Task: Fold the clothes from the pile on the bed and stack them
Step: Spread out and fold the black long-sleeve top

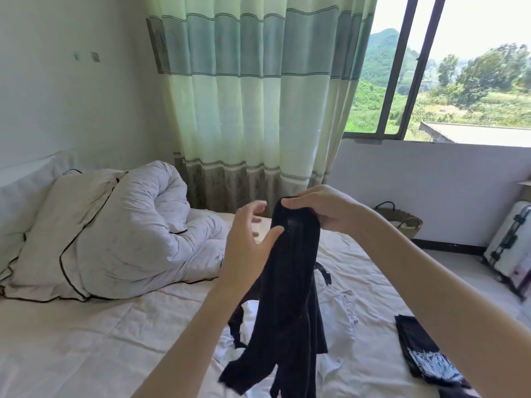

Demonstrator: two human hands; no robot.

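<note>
A long black garment (290, 300) hangs in the air above the bed (100, 340). My right hand (321, 209) grips its top end, fingers curled over the fabric. My left hand (247, 242) is just left of it, thumb touching the cloth's edge and fingers spread loosely with nothing between them. Under the hanging garment lies a loose pile of white and black clothes (336, 305) on the sheet. A folded black garment with a white print (428, 354) lies flat on the bed at the right.
A rolled white duvet (149, 225) and a pillow (66, 239) with dark piping fill the bed's left side. A striped curtain (253, 96) hangs behind. On the floor at right stand a woven basket (402, 219) and a white suitcase (511, 248).
</note>
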